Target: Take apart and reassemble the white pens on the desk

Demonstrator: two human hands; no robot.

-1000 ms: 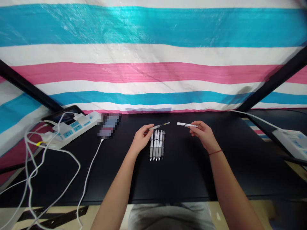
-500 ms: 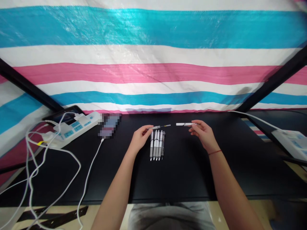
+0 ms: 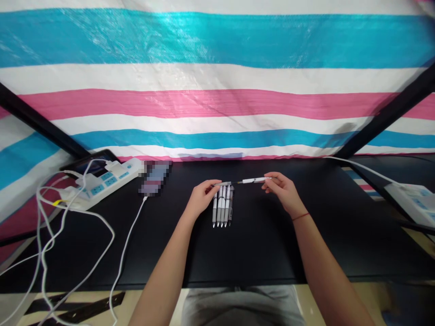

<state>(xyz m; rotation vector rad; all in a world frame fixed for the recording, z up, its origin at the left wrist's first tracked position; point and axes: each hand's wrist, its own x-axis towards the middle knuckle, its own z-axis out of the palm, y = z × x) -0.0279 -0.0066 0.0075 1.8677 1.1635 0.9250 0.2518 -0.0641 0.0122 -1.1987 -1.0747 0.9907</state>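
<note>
Several white and grey pens [image 3: 222,206] lie side by side on the black table, tips toward me. Just above their far ends, my left hand [image 3: 203,195] pinches a grey pen part [image 3: 224,184] with a thin dark refill [image 3: 235,182] sticking out to the right. My right hand [image 3: 282,190] pinches a white pen barrel [image 3: 253,180], held nearly level. The refill's right end meets the barrel's left opening; how far it reaches inside is hidden.
On the left of the black table [image 3: 152,253] are a white power strip [image 3: 110,181], a dark device [image 3: 89,164], a blurred-out phone [image 3: 154,178] and looping white cables [image 3: 125,249]. Another power strip [image 3: 416,203] is at the right. A striped sheet [image 3: 217,104] hangs behind.
The white barrel in my right hand has moved left and slightly down, closing the gap to the refill. My left hand has shifted slightly, and its pen part has dropped a little.
</note>
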